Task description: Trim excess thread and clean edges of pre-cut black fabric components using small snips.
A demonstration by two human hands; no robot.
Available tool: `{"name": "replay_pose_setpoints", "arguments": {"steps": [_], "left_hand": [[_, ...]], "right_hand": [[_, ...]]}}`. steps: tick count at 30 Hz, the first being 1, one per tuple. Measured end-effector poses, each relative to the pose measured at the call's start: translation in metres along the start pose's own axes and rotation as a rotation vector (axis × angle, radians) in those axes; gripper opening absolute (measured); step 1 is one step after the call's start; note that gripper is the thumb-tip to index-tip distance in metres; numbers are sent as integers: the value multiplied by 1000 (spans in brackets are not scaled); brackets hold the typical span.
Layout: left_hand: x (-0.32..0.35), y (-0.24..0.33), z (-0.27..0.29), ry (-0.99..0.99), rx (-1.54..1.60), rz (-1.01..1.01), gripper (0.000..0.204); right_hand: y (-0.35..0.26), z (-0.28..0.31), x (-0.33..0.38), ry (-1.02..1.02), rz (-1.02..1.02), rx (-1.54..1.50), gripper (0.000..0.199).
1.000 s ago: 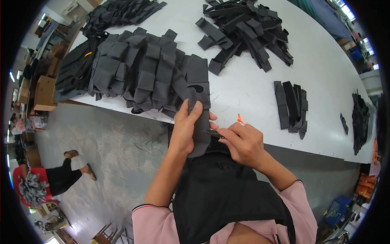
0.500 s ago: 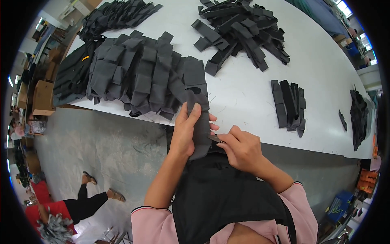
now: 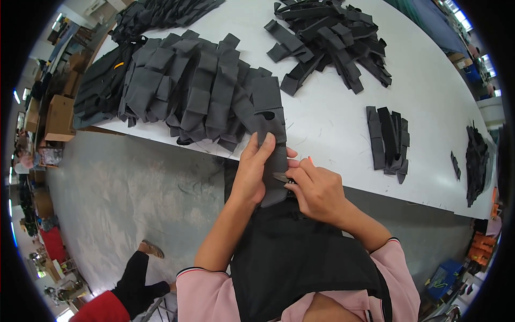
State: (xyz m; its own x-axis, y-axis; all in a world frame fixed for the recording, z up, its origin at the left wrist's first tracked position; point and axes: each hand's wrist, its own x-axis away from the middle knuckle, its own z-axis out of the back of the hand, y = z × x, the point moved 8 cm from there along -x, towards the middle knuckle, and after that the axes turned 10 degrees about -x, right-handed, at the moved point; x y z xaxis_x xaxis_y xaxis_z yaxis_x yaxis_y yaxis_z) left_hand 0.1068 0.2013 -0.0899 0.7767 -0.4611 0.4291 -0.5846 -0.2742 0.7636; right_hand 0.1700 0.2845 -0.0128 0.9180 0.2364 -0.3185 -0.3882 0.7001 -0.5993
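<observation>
My left hand (image 3: 258, 169) grips a dark grey fabric strip (image 3: 276, 161), thumb on top and fingertips showing past its right edge. The strip's far end lies on the table and carries a dark oval opening. Its near end hangs over the table edge in front of my black apron (image 3: 300, 257). Closed around a pair of thread snips (image 3: 279, 177), my right hand (image 3: 319, 190) is at the strip's right side. The metal blades point left over the fabric, but most of the snips is hidden in my fingers.
Beside the strip lies a row of similar grey strips (image 3: 198, 88). More heaps (image 3: 327, 37) lie farther back, with a small stack (image 3: 389, 139) at the right. Cardboard boxes (image 3: 60, 119) stand at the left. A person in black trousers (image 3: 134, 279) is on the floor area, lower left.
The snips' blades have moved farther over the strip. The view has shifted slightly. The person at lower left has moved nearer the bottom edge.
</observation>
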Motion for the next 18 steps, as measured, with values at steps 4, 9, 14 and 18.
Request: {"name": "replay_pose_setpoints", "arguments": {"steps": [4,9,14,18], "left_hand": [[0,-3,-2,-17,18,21,27],[-3,-8,5,-20,-101,78,39],[2,-29,-8,-175,32,145,39],[19,-31,-24,-200,-99,146,65]], "right_hand": [[2,1,3,23,7,-13,24],[41,16,28,267,-327,-516,26],[59,10,32,220,-413,-513,34],[40,15,13,263,-213,-249,42]]}}
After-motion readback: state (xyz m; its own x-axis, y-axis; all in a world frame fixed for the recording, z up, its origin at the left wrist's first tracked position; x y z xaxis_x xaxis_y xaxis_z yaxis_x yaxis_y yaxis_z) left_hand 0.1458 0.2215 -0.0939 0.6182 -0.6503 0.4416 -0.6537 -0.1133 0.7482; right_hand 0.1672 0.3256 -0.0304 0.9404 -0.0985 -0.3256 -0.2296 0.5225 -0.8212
